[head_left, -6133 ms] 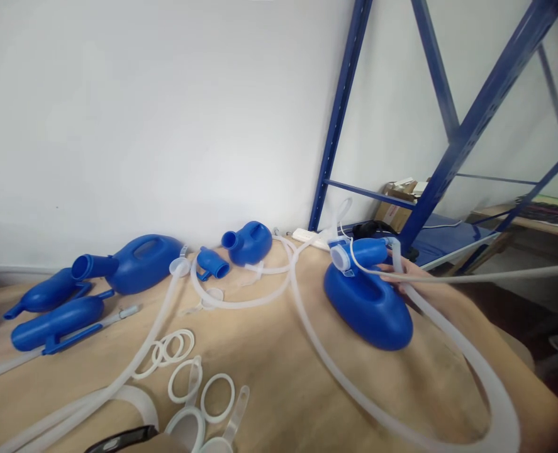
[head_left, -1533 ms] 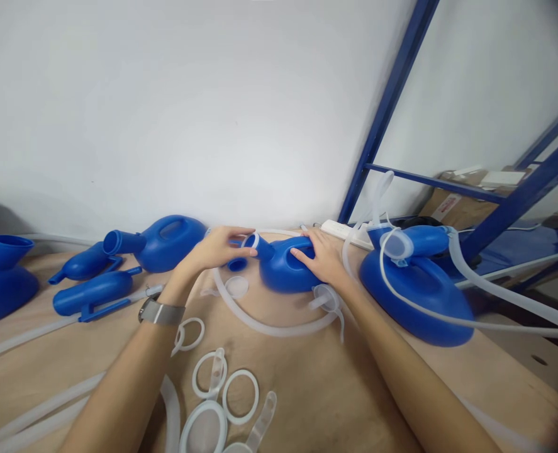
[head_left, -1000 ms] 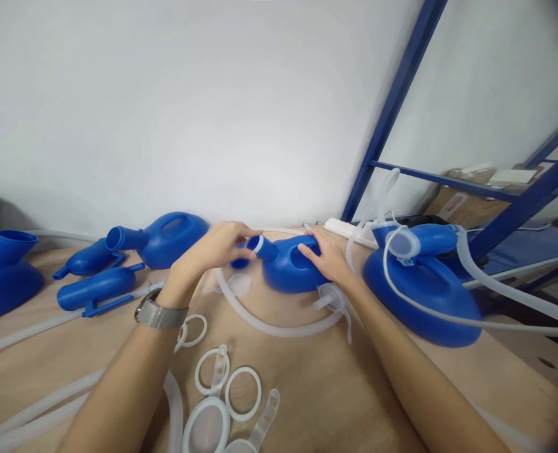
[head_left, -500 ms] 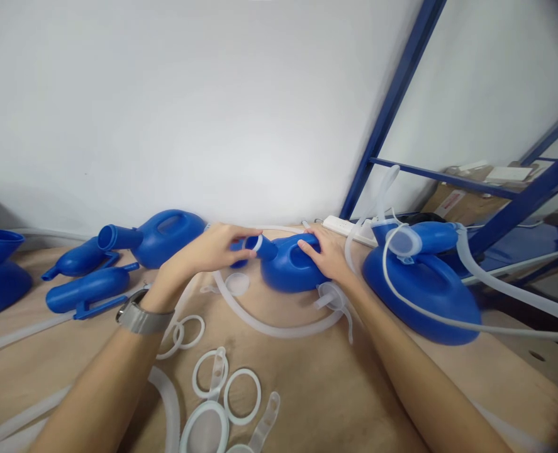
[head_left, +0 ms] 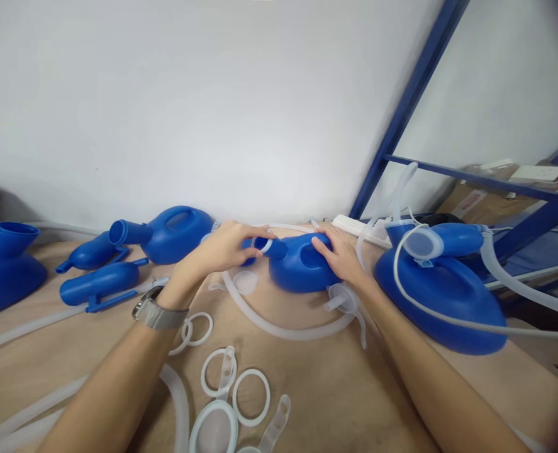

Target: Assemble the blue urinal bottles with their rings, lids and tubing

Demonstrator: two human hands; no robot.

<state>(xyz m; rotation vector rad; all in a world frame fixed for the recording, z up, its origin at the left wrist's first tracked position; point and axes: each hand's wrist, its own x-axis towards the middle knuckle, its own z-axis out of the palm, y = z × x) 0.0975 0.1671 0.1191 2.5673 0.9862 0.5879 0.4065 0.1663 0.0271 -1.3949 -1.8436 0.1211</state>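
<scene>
A blue plastic urinal bottle (head_left: 297, 270) lies on the table before me, its neck pointing left. At the mouth of that neck, my left hand (head_left: 229, 248) pinches a white ring (head_left: 270, 241) between thumb and fingers. The ring appears to sit around the mouth, but the hand hides part of it. My right hand (head_left: 339, 251) is closed over the bottle's handle end, thumb on the near side. Just below that hand lies a translucent cap (head_left: 343, 297) with a strap. A round translucent lid (head_left: 245, 282) lies below the left hand.
Several white rings (head_left: 251, 397) and strapped lids (head_left: 214, 429) lie in front. Blue bottles and smaller blue pieces (head_left: 100, 283) stand left. At right is a large blue bottle (head_left: 441, 302) with hoses, beside a blue metal frame (head_left: 406, 104) and a power strip (head_left: 361, 229).
The view has turned slightly left, so everything sits further right. The ring now shows more plainly around the bottle's mouth. Both hands keep their holds.
</scene>
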